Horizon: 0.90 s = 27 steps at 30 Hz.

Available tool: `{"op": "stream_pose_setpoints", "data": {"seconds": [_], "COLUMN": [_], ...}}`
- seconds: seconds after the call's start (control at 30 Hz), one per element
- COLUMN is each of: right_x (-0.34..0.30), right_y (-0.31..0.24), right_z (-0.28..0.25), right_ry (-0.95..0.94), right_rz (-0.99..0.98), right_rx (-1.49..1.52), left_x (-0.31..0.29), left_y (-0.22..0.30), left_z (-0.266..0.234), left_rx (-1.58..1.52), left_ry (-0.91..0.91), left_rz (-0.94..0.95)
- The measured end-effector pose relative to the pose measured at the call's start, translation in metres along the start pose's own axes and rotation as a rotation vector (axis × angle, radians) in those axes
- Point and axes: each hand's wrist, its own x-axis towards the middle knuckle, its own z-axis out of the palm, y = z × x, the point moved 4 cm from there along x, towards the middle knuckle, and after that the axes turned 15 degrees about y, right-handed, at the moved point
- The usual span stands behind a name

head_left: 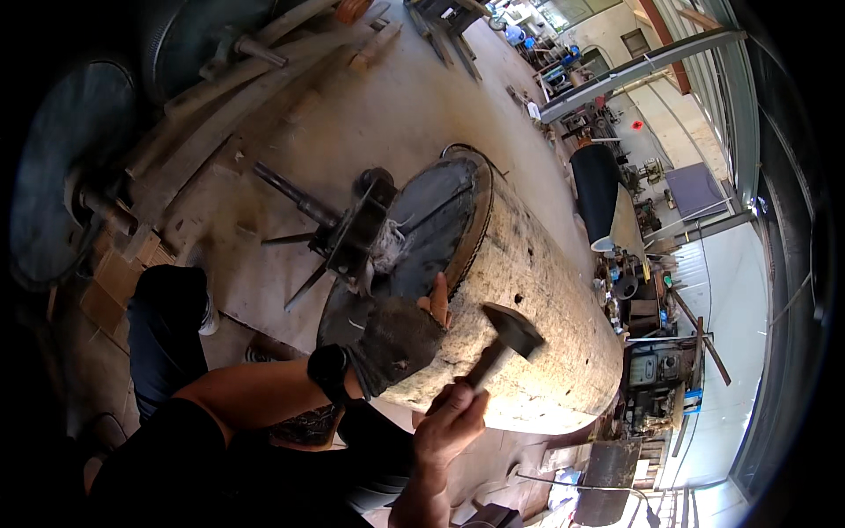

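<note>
A large cylinder (537, 299) lies on its side before me, its pale, stained covering dotted with small dark holes. My left hand (400, 339), in a dark fingerless glove, is at the rim of its dark round end (431, 216). One finger stretches along that edge while the others curl in; whatever they may pinch is hidden. Wrapped round the handle of a hammer (512, 332) is my bare right hand (453, 422). The hammer head is over the covering, just right of my left hand; contact cannot be made out. A dark metal bracket with a shaft (356, 220) juts from the round end.
Wooden beams (264, 79) and large dark discs with hubs (75, 176) are at the left. A black roll (598, 194) lies beyond the cylinder. Machine parts and clutter (656, 378) line the right side. A person's dark trouser leg (167, 326) shows at lower left.
</note>
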Motion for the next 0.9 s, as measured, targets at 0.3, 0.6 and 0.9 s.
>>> {"op": "stream_pose_setpoints", "data": {"seconds": [0.3, 0.6, 0.9], "right_x": [0.003, -0.004, -0.023], "right_y": [-0.007, 0.031, 0.033], "right_z": [-0.008, 0.003, 0.016], "right_ry": [0.088, -0.220, -0.381], "right_rz": [-0.110, 0.630, 0.673], "right_rx": [-0.134, 0.361, 0.486], "left_x": [0.002, -0.014, -0.025], "left_y": [0.006, -0.002, 0.002], "left_z": [-0.001, -0.021, -0.020], "left_rx": [-0.055, -0.189, -0.159], "left_ry": [0.005, -0.121, -0.071], "left_rz": [0.011, -0.043, -0.020]}}
